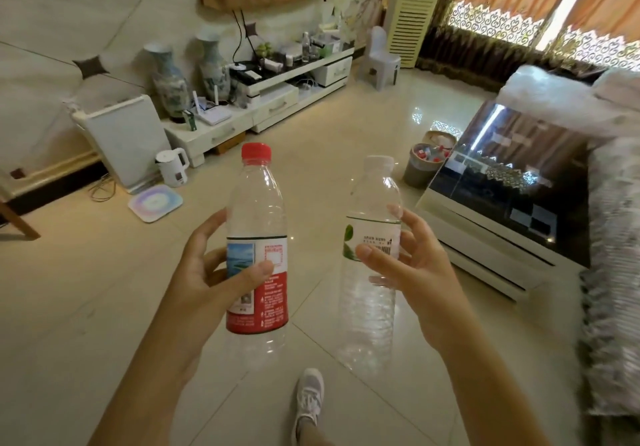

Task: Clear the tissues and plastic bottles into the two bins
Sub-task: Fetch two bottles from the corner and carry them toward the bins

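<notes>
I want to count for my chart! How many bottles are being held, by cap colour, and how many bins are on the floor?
Bottles with a red cap: 1, the red-cap bottle in the left hand
Bottles with a white cap: 1, the white-cap bottle in the right hand
Bins: 2, the near bin and the far bin, beside the coffee table
Total: 4

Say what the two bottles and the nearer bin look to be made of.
Red-capped bottle: clear thin plastic, ribbed, floor visible through it, glossy red label. White-capped bottle: the same, crinkled lower down. Nearer bin: probably matte grey-brown plastic.
</notes>
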Tool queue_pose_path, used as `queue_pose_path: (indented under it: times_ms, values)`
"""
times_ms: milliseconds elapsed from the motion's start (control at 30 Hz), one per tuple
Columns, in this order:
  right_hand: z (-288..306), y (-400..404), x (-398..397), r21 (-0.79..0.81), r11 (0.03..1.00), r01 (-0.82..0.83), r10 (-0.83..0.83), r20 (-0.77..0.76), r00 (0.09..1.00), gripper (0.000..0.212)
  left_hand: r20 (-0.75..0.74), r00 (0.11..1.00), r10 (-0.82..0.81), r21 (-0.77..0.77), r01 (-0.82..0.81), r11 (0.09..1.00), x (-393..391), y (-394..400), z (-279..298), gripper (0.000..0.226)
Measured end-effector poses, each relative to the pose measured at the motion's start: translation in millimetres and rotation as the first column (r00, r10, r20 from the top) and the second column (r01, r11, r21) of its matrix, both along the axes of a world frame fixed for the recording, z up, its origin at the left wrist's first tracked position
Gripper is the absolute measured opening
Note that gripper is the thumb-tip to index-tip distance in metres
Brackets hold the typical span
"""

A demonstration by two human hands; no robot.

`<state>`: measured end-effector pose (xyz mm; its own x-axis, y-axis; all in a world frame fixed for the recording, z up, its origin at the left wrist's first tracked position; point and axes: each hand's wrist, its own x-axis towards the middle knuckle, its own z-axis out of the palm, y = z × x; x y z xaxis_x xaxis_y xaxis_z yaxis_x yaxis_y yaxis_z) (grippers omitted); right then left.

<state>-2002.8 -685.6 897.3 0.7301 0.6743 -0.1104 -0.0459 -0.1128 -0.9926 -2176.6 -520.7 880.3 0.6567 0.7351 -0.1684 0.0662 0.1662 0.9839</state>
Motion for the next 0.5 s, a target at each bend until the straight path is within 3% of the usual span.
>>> queue_pose_path:
  times_ms: [500]
  values:
    - [10,184,219,0.035,0.999,-0.018,0.019,-0.025,1.000,0.085,0.005,0.999,0.035,-0.024,-0.035,0.999,220,175,9,0.079]
